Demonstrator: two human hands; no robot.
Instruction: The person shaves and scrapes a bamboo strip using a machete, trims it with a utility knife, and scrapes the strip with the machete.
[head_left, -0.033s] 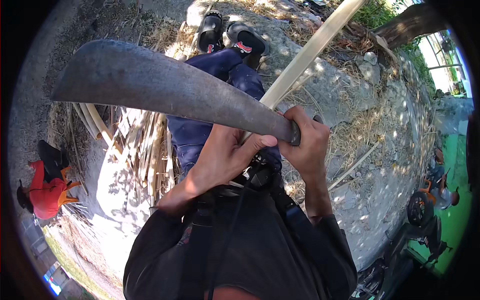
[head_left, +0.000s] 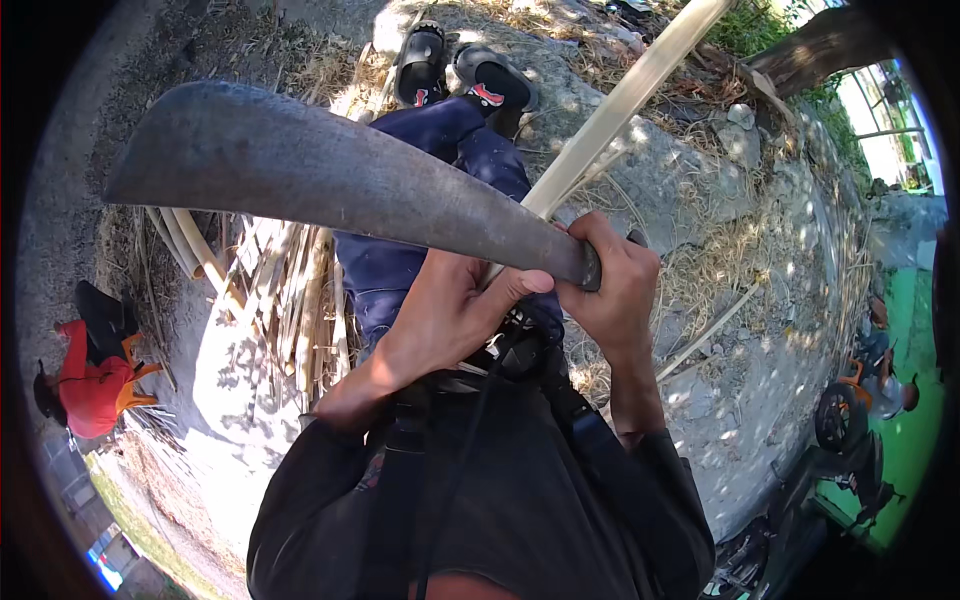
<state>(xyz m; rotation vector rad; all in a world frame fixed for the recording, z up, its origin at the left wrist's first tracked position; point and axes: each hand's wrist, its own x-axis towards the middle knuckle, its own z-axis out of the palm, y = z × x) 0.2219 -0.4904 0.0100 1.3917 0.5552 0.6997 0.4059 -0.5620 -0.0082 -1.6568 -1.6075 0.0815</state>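
Note:
A broad, dark steel machete (head_left: 330, 170) stretches across the view, its wide tip at the far left. My right hand (head_left: 618, 285) is closed round its handle, which is mostly hidden by the fingers. A long pale bamboo strip (head_left: 625, 100) slants down from the upper right and passes behind the blade. My left hand (head_left: 450, 315) is closed on the strip's lower end beneath the blade, thumb pointing right; its fingers are largely hidden. Both hands are close together above my lap, over my dark blue trousers (head_left: 380, 270).
Split bamboo strips (head_left: 300, 300) lie piled left of my legs, with bamboo poles (head_left: 205, 255) beyond. A person in red (head_left: 95, 385) sits at far left. At right are another person (head_left: 888, 390), motorcycles (head_left: 835, 470) and a thin stick (head_left: 710, 330). A log (head_left: 830, 45) lies upper right.

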